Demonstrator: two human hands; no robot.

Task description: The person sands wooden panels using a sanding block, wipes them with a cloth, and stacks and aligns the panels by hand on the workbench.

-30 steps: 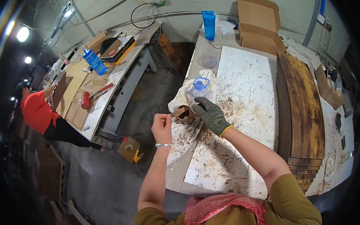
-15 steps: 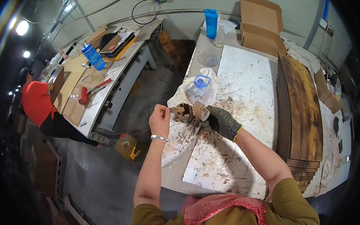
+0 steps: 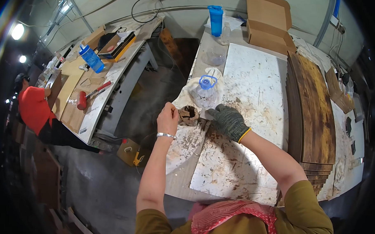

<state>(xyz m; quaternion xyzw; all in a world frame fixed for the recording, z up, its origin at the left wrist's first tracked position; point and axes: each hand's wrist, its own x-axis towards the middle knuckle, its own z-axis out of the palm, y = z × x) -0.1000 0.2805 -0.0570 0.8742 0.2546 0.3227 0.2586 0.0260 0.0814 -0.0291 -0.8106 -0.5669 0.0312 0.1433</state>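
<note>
A small round tub, caked with brown paste, stands on stained white cloth, its dark opening facing up. My bare left hand, with a silver bracelet at the wrist, is closed in a pinch against the tub's left side; what the fingers hold is hidden. On the other side, my right hand wears a dark grey knit glove with a yellow cuff. Its fingers are closed on a flat pale scraper-like piece, mostly covered by the glove, beside the tub. Just behind stands a clear plastic jug with a blue handle.
A white board with brown crumbs covers much of the table. Stacked brown-stained wooden panels stand at the right. At the back are a blue bottle and an open cardboard box. A person in red works by the left table.
My right hand has turned over, knuckles up, and the paste-covered face of the pale piece no longer shows. The brown strip at my left fingertips is no longer visible.
</note>
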